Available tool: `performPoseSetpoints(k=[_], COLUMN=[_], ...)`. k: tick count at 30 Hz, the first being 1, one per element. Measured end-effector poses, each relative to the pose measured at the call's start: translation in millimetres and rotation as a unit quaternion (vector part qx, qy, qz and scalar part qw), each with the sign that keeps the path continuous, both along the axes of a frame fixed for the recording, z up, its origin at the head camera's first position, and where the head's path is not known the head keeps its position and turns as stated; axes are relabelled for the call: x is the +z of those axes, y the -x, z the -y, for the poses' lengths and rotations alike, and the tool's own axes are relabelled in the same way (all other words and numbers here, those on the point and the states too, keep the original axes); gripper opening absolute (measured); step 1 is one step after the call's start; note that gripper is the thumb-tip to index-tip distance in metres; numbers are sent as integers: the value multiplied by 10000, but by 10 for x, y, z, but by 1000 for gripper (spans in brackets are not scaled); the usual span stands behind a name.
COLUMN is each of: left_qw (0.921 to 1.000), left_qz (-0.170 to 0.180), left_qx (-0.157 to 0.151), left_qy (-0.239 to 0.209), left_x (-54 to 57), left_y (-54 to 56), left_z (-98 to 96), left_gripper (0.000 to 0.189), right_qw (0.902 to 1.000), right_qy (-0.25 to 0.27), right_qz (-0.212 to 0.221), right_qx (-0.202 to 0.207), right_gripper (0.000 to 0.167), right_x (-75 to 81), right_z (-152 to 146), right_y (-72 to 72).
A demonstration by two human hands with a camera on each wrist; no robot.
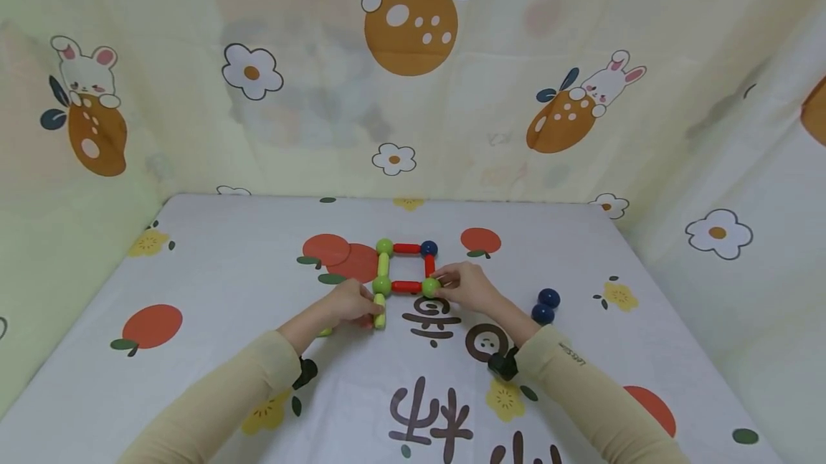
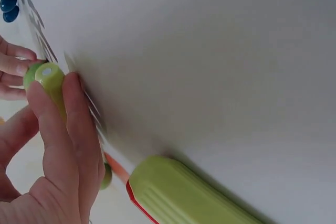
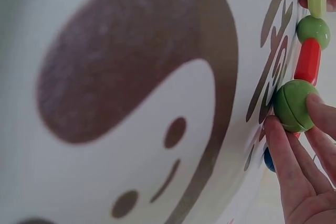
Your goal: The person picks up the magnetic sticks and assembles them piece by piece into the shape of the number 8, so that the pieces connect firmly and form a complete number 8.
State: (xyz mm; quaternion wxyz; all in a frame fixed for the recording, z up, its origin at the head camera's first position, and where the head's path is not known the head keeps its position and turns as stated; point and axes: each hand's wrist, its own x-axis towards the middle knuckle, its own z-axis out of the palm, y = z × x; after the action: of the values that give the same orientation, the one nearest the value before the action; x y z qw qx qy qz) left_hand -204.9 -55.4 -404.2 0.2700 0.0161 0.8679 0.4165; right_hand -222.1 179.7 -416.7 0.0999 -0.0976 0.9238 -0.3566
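My left hand pinches a yellow-green rod between thumb and fingers. The rod's far end is at or very near a green ball, the near left corner of a square of rods and balls. My right hand grips the near right green ball with its fingertips. A red rod joins these two balls. Another green ball and a blue ball form the far corners. Red rods make up the far and right sides, and a yellow-green rod the left.
Beside my left hand lies a loose green rod, mostly hidden in the head view. Two dark blue balls sit together near my right forearm. A printed cloth covers the table, and patterned curtains hang around it.
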Motion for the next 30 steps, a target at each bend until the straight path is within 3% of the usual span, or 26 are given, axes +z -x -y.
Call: performPoseSetpoints(k=[18,25,30], left_qw=[10000,9997,9995], left_qz=[15,-113,-218], left_qx=[72,30,-33], left_qy=[-35,193,231], left_x=[-4,36,60], left_y=[43,34,57], left_z=[-15,-22,-28], left_gripper=[18,55,53], right_qw=[9999,9990,9982], right_qy=[95,178,230], right_qz=[-33,-131,-207], right_qx=[114,397,517], right_gripper=[29,30,30], right_x=[7,21,20], right_z=[-27,-43,-63], right_y=[-15,-26,-26])
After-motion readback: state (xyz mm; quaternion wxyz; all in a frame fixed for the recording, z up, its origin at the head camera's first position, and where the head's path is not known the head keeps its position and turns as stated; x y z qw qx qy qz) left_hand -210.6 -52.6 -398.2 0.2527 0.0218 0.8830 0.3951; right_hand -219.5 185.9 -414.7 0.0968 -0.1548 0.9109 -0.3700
